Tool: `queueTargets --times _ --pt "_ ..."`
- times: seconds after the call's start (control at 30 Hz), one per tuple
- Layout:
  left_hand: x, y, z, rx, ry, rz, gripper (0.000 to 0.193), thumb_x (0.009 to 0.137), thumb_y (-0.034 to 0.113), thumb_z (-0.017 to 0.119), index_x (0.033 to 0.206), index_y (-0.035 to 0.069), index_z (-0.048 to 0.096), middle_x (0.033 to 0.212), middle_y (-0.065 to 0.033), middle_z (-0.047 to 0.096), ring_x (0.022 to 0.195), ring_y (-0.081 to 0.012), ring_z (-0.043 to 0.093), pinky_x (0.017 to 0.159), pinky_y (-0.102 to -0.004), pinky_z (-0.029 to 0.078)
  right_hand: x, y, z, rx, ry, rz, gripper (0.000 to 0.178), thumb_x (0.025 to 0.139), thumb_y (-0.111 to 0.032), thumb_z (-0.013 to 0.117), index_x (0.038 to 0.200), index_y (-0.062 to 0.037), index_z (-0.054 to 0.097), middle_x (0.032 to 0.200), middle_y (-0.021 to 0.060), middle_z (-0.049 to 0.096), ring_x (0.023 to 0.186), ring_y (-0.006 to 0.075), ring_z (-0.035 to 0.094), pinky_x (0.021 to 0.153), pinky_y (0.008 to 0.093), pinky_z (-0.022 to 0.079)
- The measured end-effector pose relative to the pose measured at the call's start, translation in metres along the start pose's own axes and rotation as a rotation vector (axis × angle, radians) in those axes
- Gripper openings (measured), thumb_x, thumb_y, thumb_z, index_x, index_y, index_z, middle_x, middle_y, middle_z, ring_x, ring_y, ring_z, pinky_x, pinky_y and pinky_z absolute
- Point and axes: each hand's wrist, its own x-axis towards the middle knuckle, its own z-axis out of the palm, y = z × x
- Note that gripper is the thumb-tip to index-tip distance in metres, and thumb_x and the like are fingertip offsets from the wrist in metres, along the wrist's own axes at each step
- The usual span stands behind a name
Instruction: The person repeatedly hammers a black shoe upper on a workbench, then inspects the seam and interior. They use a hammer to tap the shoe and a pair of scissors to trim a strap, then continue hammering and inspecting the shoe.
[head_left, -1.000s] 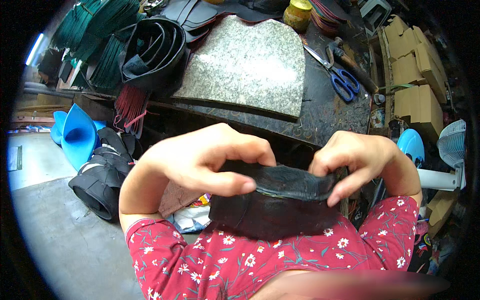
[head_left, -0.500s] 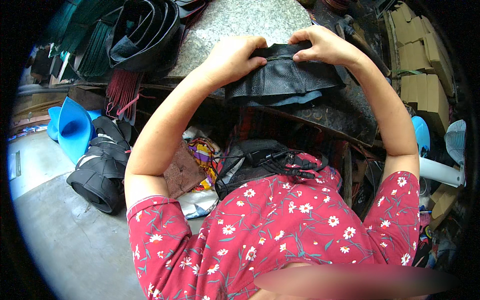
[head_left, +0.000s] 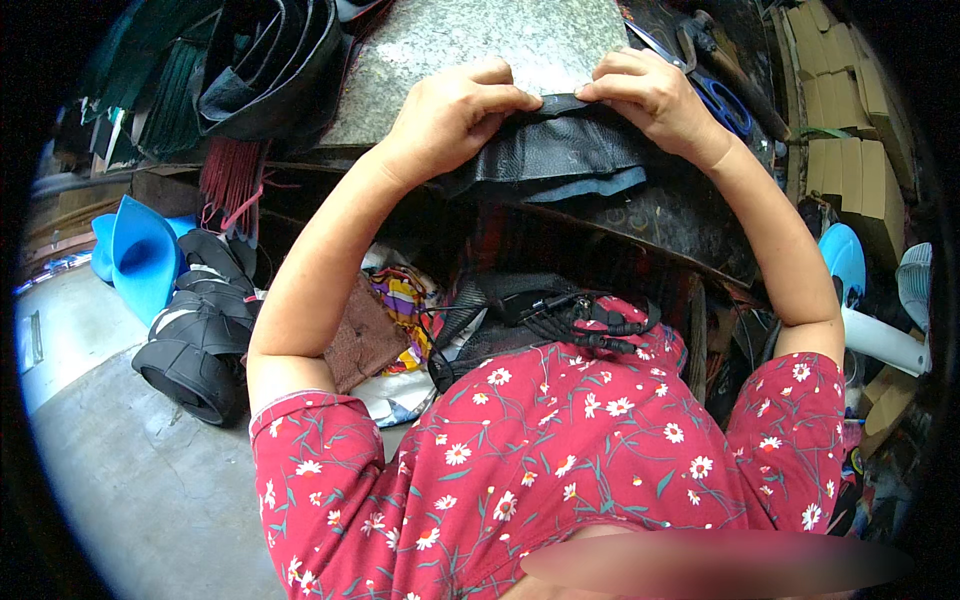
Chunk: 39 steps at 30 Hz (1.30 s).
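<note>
A black leather piece [head_left: 560,145] with a grey-blue underside lies over the front edge of the workbench. My left hand [head_left: 455,110] pinches its far edge from the left, fingertips and thumb pressed together. From the right, my right hand [head_left: 655,100] pinches the same edge, which looks folded over. The two sets of fingertips are a short gap apart. Behind them is the speckled stone slab [head_left: 480,40] set on the bench. Blue-handled scissors [head_left: 725,105] lie to the right of my right hand.
Rolled black leather strips [head_left: 265,80] sit at the back left, above hanging red cords [head_left: 232,180]. A hammer [head_left: 730,70] rests on the right of the bench. Stacked tan boxes [head_left: 850,180] stand further right. Black curved pieces [head_left: 195,350] and blue sheets [head_left: 145,260] are at lower left.
Both hands have shifted along the leather's far edge and turned, with the fingers now over it. The leather has moved slightly away from me, and the blue-handled scissors have come into sight.
</note>
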Motion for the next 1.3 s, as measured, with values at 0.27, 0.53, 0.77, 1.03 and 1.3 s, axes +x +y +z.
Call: queueTargets --times 0.27,0.53,0.77,1.03,1.3 --pt "0.005 0.006 0.000 0.065 -0.015 0.014 0.040 0.082 0.000 0.063 0.118 0.018 0.067 0.091 -0.0112 0.059 0.081 -0.0351 0.064 0.070 -0.0415 0.051 -0.003 -0.004 0.003 -0.315 0.033 -0.183 0.020 0.080 -0.009 0.062 0.100 -0.0105 0.068 0.093 0.0035 0.063 0.086 0.0226 0.061 0.075 0.0343 0.047" --pt "0.007 0.010 0.000 0.152 -0.060 0.056 0.039 0.082 0.001 0.061 0.116 0.020 0.068 0.089 -0.0117 0.057 0.080 -0.0364 0.063 0.068 -0.0438 0.050 -0.004 -0.004 0.007 -0.131 0.075 -0.008 0.020 0.085 -0.014 0.060 0.103 -0.0158 0.069 0.096 0.0052 0.063 0.091 0.0262 0.063 0.079 0.0367 0.050" --pt "0.005 0.009 0.006 0.178 -0.004 0.048 0.033 0.080 0.008 0.061 0.110 0.019 0.069 0.089 -0.0094 0.058 0.081 -0.0320 0.064 0.068 -0.0424 0.052 -0.009 -0.010 0.009 -0.224 0.016 -0.018 0.025 0.083 -0.010 0.061 0.105 -0.0183 0.070 0.096 0.0061 0.062 0.091 0.0273 0.063 0.080 0.0374 0.050" --pt "0.001 0.024 0.005 0.380 0.160 0.201 0.009 0.080 0.013 0.059 0.088 0.017 0.061 0.082 -0.0057 0.053 0.074 -0.0272 0.062 0.061 -0.0389 0.050 0.015 -0.010 -0.019 0.474 -0.131 0.359 0.027 0.095 -0.020 0.056 0.110 -0.0023 0.069 0.098 0.0080 0.065 0.095 0.0202 0.061 0.086 0.0315 0.046" --pt "0.001 0.050 -0.025 0.318 0.144 0.138 0.013 0.076 0.016 0.065 0.088 0.016 0.061 0.084 -0.0062 0.053 0.083 -0.0277 0.059 0.067 -0.0400 0.050 0.019 -0.045 -0.025 -0.243 -0.134 0.210 0.031 0.091 -0.043 0.061 0.100 -0.0157 0.073 0.083 0.0111 0.069 0.080 0.0310 0.066 0.074 0.0438 0.052"
